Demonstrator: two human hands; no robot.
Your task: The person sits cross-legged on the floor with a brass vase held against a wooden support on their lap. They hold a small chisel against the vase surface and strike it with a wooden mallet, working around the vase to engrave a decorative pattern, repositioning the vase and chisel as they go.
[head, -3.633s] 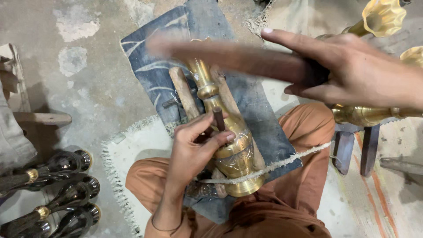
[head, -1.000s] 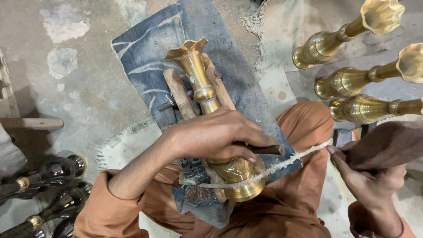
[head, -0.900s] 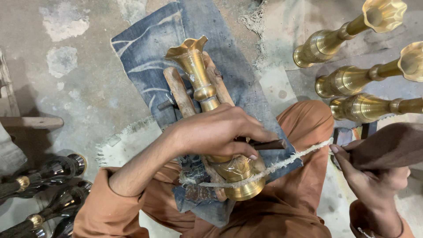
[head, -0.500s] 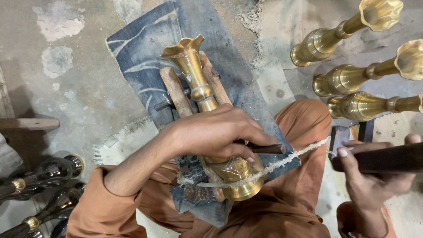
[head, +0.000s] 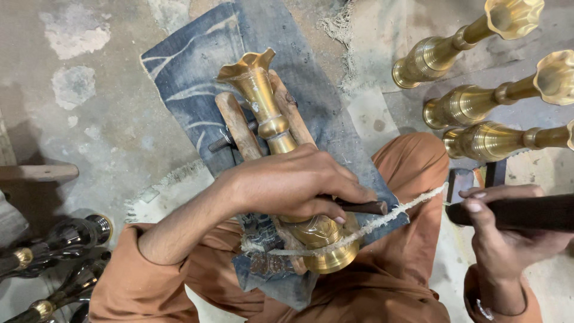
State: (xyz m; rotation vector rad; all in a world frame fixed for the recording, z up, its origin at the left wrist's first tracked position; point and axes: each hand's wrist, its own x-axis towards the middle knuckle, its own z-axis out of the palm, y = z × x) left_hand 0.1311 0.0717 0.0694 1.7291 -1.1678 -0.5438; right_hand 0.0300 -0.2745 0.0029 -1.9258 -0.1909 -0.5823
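A brass vase (head: 263, 98) lies on its side in a wooden cradle (head: 234, 122) on a piece of blue denim (head: 197, 66) over my lap. My left hand (head: 293, 182) rests across the vase's body and grips a small dark tool (head: 362, 207) against the metal. My right hand (head: 505, 230) is out to the right, above my knee, closed around a dark wooden stick (head: 526, 212) held level. A frayed white cord (head: 382, 220) runs across the vase's base.
Three finished brass vases (head: 472, 107) lie on the floor at the upper right. Dark, unpolished vases (head: 54, 251) lie at the lower left. A wooden piece (head: 36, 173) sits at the left edge. The floor is rough, stained concrete.
My right hand has lifted from low at the right and now holds the dark stick level. My left hand has shifted from a lighter hold to pressing the small tool on the vase.
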